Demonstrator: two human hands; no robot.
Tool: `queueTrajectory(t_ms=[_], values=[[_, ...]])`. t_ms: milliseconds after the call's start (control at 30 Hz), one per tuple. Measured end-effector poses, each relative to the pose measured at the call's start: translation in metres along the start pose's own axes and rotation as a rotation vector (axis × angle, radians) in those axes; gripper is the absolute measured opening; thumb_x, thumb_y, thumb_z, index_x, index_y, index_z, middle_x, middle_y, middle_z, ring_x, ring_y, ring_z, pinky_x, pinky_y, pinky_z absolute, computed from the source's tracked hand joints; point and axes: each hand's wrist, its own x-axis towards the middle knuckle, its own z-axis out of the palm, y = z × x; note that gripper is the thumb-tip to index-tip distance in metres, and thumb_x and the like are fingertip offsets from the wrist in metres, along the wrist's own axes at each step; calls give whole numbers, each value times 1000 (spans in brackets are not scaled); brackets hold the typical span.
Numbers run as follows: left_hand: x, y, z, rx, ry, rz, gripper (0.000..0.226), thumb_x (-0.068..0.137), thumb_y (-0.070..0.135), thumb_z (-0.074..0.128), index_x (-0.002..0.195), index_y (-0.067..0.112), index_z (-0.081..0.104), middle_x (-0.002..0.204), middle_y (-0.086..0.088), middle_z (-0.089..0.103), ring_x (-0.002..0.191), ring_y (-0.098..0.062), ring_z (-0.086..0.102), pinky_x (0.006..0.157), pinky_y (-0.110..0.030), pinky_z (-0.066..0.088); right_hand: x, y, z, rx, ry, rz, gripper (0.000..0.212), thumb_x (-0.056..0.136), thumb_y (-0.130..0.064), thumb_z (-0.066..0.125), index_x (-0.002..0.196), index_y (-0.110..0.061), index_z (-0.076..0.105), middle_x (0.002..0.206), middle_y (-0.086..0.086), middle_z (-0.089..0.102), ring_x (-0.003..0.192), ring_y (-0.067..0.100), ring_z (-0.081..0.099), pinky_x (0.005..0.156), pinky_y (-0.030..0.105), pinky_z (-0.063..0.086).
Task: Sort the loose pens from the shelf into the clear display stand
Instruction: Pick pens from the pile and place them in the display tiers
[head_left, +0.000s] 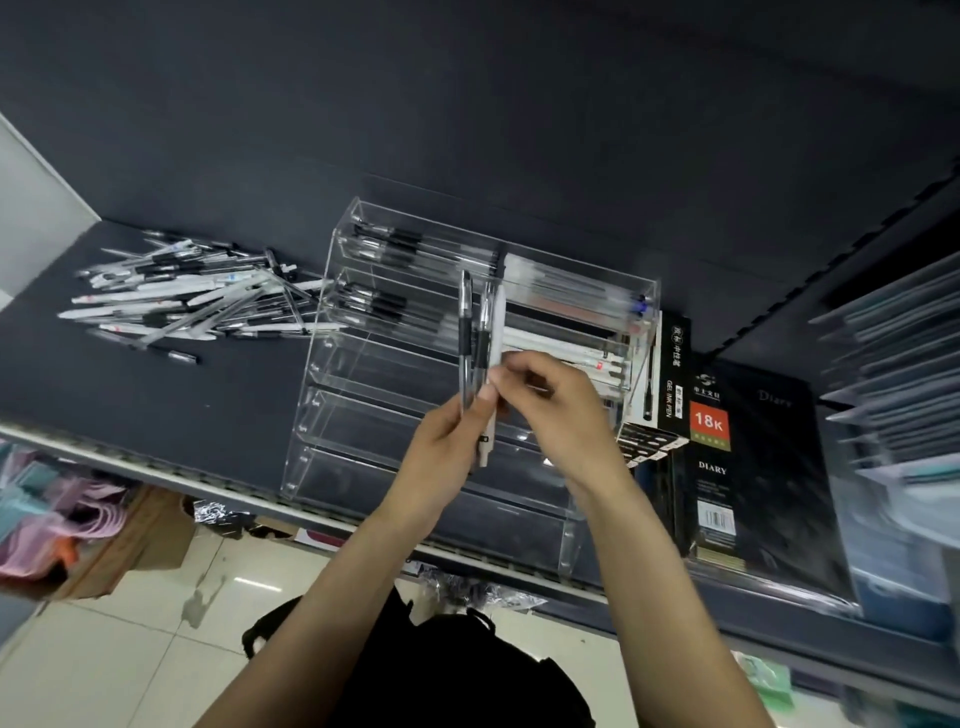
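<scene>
Dark shelf (156, 395) in a shop, seen from above, with a dark back panel behind it and pale floor tiles (156, 623) below its front edge.

Held pens (480, 332): a small bunch, upright at the centre of the frame, in front of the clear display stand (363, 415). Two are clear-barrelled with black grips; one is white.

Left hand (441, 447): fingers curled round the lower part of the bunch, thumb pressed against it. Right hand (556, 405): fingertips pinching the white pen near the middle of the bunch.

Stand: tiered, clear compartments, on the shelf at centre frame. Upper tiers hold black-grip pens on the left side and clear and white pens on the right. Lower tiers look bare.

Loose pens (192, 301): heaped on the shelf at the left of the frame, just beside the stand's left wall; white and black-grip types mixed.

Right of the stand: a black pen box (675, 364) standing on end, then a black diary (748, 467) labelled 18K. Far right: blurred stacked stock, cannot identify.
</scene>
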Motion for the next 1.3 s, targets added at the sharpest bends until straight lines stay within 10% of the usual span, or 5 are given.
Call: queueTrajectory(t_ms=[133,333,600,900,1300], values=[[2,-3,-4,-41,72,47,29,94,36,44,105,23,67,77,11,62,67,-4,55,59,-18,46,4,-12,-26,230,208,-53,8,93,-18,54,91,-16,62,86,-3,69,82,10,67,78,20,54],[9,-9,-32,-253,181,-74,27,101,27,40,95,16,64,55,8,26,44,-3,21,39,-14,21,37,-5,-56,-906,158,-413,15,88,-30,63,99,-23,72,92,-7,68,82,16,64,65,31,50],[9,-8,-40,-348,139,-128,32,100,33,39,96,12,63,53,9,29,42,-4,22,38,-15,19,61,15,-57,-1182,-55,-341,21,93,-30,56,109,-27,68,107,-7,66,99,18,63,77,36,51],[9,-6,-36,-447,76,-133,47,86,51,43,103,11,63,56,8,30,44,-3,24,38,-15,22,46,17,-63,-1096,-16,-375,23,94,-21,55,114,-21,67,112,-4,67,99,21,64,88,43,49],[-2,-11,-14,-218,45,-58,48,93,53,39,103,13,62,78,3,62,71,-10,57,68,-26,46,20,-7,34,-147,-70,-79,16,92,-28,57,100,-16,65,87,-14,64,81,-2,59,77,15,45]])
